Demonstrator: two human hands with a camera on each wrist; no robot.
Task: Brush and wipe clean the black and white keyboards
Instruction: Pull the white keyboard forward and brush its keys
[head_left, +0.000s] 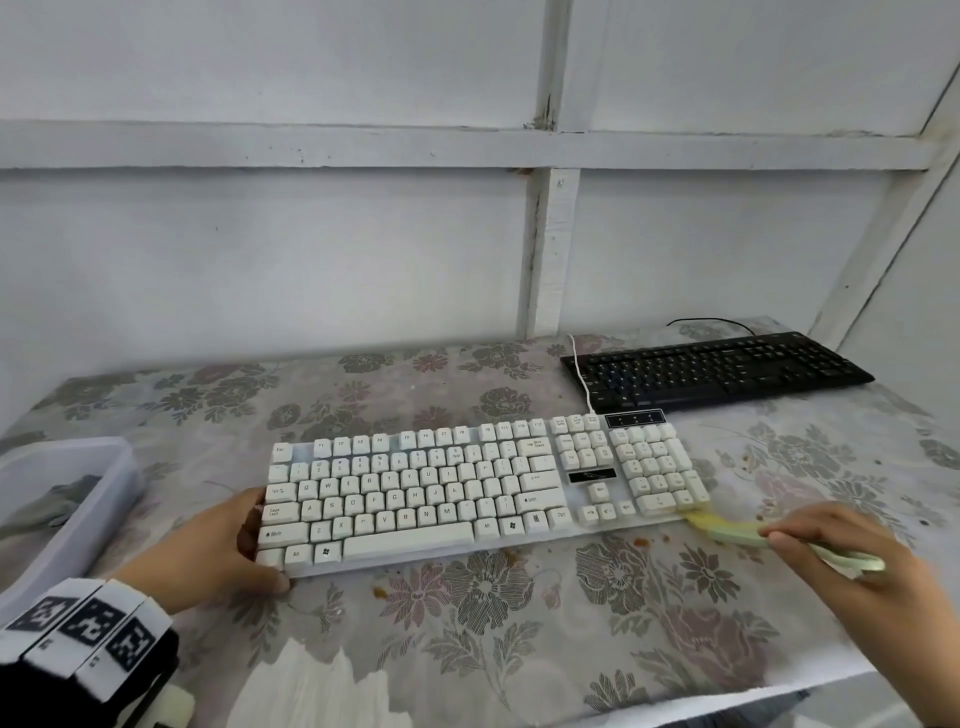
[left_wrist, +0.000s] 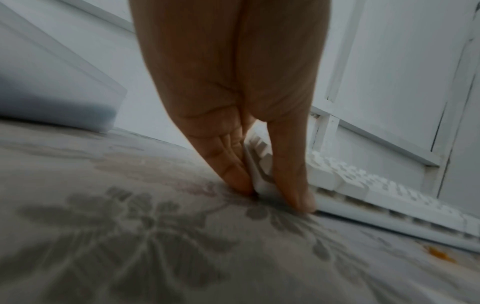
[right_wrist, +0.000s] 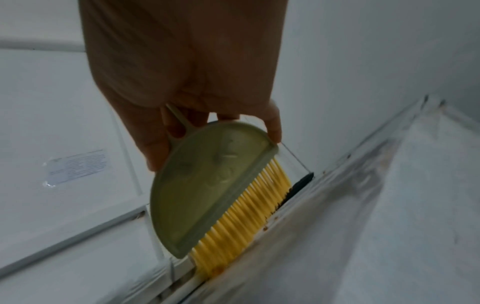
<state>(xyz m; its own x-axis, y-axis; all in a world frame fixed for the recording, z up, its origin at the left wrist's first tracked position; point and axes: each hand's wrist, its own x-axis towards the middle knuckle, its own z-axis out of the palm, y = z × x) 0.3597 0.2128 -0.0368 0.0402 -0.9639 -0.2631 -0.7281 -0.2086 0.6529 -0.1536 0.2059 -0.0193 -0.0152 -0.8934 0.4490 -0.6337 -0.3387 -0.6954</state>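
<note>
White-painted boards backed the worktop (head_left: 519, 649), which wore a faded floral cloth speckled with orange-brown crumbs. The white keyboard (head_left: 467, 493) lay across the middle of it, and the black keyboard (head_left: 717, 369) sat behind and to the right, just apart from the white one, whose white cable ran up past the black one's left end.

The left hand (head_left: 218, 545) steadied the white keyboard at its left end, thumb against the front corner and fingers along the side, a narrow grip on the case. The right hand (head_left: 841, 551) held a pale green brush (head_left: 737, 532) by its looped handle, fingers curled round it, the yellow bristles (right_wrist: 241, 216) set against the keyboard's right front corner.

As I judged it, the trouble lay in the crumbs: a stroke towards the keys could push grit under the numpad caps instead of off the edge, and some already clung to the bristle tips. Swept towards the back, it could land on the black keyboard. A hard stroke might also slide the board, since only one end was pinned.

By my count: two keyboards, one brush, two hands, and one translucent tub (head_left: 78, 499) at the left with what looked like a grey cloth in it. Loose crumbs were too scattered to number.
</note>
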